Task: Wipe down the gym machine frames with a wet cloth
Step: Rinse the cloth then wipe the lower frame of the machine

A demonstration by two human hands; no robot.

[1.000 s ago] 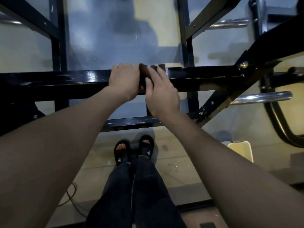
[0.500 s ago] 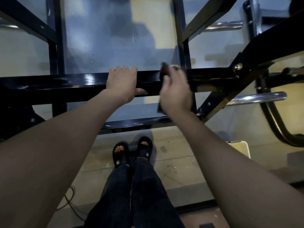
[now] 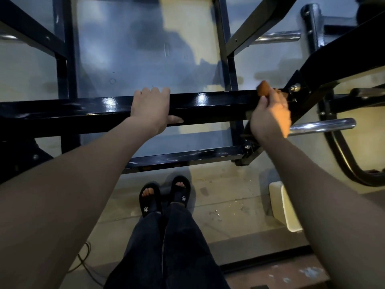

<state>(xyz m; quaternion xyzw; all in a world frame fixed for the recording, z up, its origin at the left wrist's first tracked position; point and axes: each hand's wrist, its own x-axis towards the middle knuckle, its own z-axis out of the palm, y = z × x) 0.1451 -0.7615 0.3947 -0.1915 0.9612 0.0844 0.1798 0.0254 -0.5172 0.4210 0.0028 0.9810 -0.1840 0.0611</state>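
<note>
Cloth meets glossy black crossbar above concrete floor.

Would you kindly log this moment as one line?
left hand grips black bar | right hand holds cloth on bar's right end by bolt

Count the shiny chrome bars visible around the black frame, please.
3. One chrome bar sticks out right of the right hand; one lies at upper right behind the diagonal strut; one shows at the left edge. The frame may hide others.
</note>
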